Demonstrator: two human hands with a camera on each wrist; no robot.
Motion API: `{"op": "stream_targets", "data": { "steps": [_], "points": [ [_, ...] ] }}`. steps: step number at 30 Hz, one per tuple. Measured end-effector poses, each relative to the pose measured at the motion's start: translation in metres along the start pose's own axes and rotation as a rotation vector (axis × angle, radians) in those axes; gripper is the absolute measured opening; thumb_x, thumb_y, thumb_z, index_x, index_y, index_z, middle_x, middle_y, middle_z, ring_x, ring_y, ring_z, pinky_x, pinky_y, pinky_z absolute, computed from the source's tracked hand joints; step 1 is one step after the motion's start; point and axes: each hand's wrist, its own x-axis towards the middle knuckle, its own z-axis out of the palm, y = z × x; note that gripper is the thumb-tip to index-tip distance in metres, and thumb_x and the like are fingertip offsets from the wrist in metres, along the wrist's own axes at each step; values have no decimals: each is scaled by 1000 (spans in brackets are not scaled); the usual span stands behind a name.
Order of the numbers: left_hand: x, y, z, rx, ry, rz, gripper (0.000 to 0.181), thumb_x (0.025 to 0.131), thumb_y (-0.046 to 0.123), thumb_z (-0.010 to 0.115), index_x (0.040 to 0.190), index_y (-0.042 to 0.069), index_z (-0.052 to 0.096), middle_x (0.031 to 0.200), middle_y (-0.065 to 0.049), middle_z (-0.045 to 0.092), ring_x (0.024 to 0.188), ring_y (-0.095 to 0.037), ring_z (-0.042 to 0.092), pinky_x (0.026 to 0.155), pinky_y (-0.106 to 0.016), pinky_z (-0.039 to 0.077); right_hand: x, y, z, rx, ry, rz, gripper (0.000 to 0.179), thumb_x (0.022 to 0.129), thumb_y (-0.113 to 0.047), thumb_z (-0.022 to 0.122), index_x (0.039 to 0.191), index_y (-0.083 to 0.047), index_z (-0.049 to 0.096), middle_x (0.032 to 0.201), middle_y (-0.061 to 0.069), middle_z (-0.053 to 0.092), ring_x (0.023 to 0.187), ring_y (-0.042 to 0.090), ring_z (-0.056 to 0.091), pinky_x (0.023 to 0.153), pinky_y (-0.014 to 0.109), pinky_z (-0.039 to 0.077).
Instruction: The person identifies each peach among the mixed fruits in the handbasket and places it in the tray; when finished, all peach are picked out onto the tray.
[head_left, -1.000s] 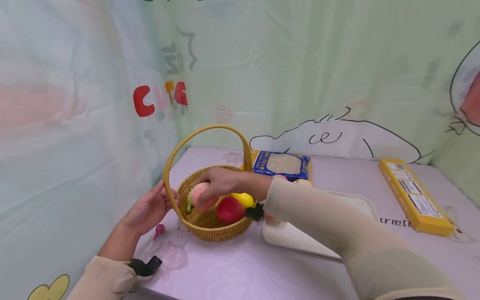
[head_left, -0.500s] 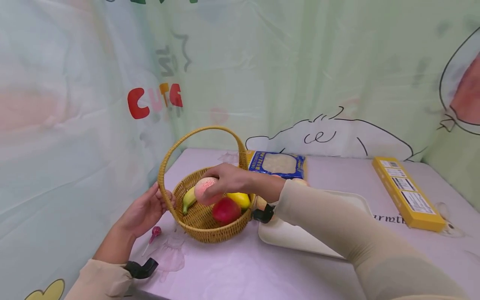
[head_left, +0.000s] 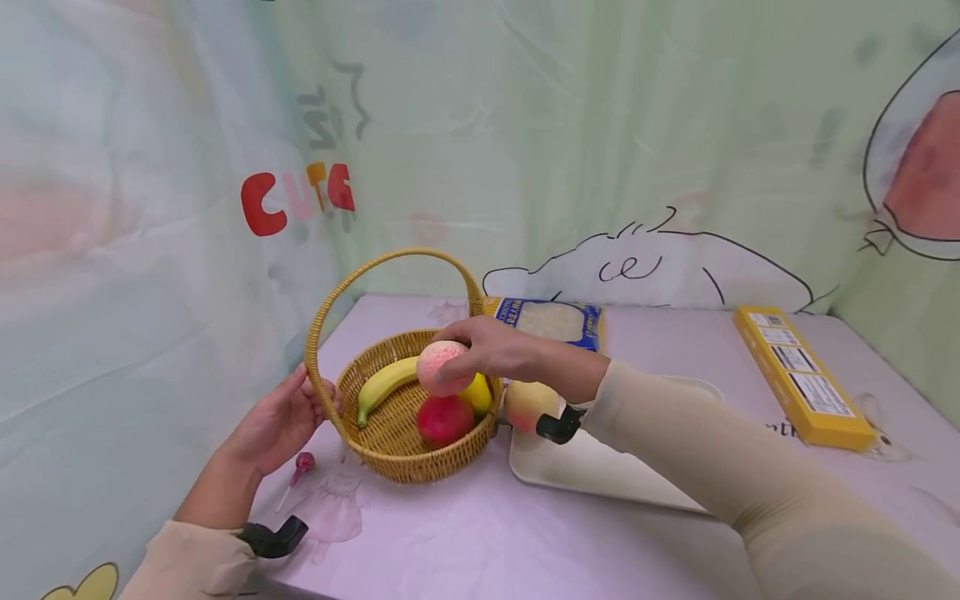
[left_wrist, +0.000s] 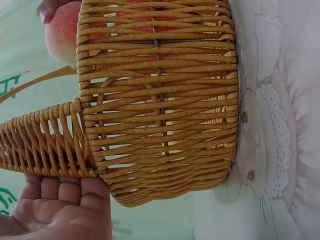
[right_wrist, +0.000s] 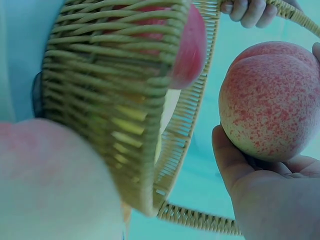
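Observation:
My right hand (head_left: 506, 348) holds a pink-and-white peach (head_left: 442, 368) over the right part of a round wicker basket (head_left: 416, 472), fingers and thumb around it. At the basket's left side, my left hand (head_left: 279, 423) grips the foot of the tall handle (head_left: 318, 337); the left wrist view shows its fingers (left_wrist: 60, 189) curled there. Inside the basket lie a banana (head_left: 384, 387), a smooth red fruit (head_left: 444, 422) and a yellow fruit (head_left: 480, 395), which the red fruit and the held peach partly hide. Another peach (head_left: 531, 403) is just right of the basket, beneath my right wrist.
A cream tray (head_left: 592, 477) stands right of the basket, partly covered by my right forearm. Behind it lies a blue-and-yellow food packet (head_left: 558, 321). A long yellow box (head_left: 804, 379) lies at the far right. A pink lollipop (head_left: 303, 463) lies near my left wrist.
My right hand has lifted the peach from inside the basket, up and right toward the right rim, uncovering the banana. My left hand stays on the handle. The head view has turned slightly right.

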Motion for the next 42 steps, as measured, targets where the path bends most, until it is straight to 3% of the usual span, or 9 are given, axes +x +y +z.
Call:
{"op": "stream_targets", "data": {
  "steps": [14,25,32,42],
  "points": [
    [-1,1,-2,-29,-23,3,54,115,35,14,119,12,63,114,-2,69,112,-17,61,104,-27,45,-30,10,-18,18,156,55,51,87,-26,80,134,-12,66,115,7,72,102,22,65,88,32,55],
    [-3,2,-4,-89,-91,21,52,115,33,11,123,11,58,118,-3,69,116,-18,61,107,-27,44,-60,29,-22,99,235,65,50,87,-23,81,134,-12,65,120,10,70,106,26,65,92,35,55],
    [-5,3,-3,-96,-99,10,54,115,33,10,123,10,59,119,-4,68,117,-18,61,107,-27,45,-77,39,-25,28,312,67,52,86,-28,84,132,-12,66,116,9,71,101,23,65,90,33,55],
    [-3,2,-2,-115,-122,10,52,115,32,10,125,11,56,121,-4,68,118,-19,61,108,-27,45,-102,60,-30,34,383,114,54,85,-28,85,131,-9,65,115,11,72,99,24,66,88,33,56]
  ]
}}
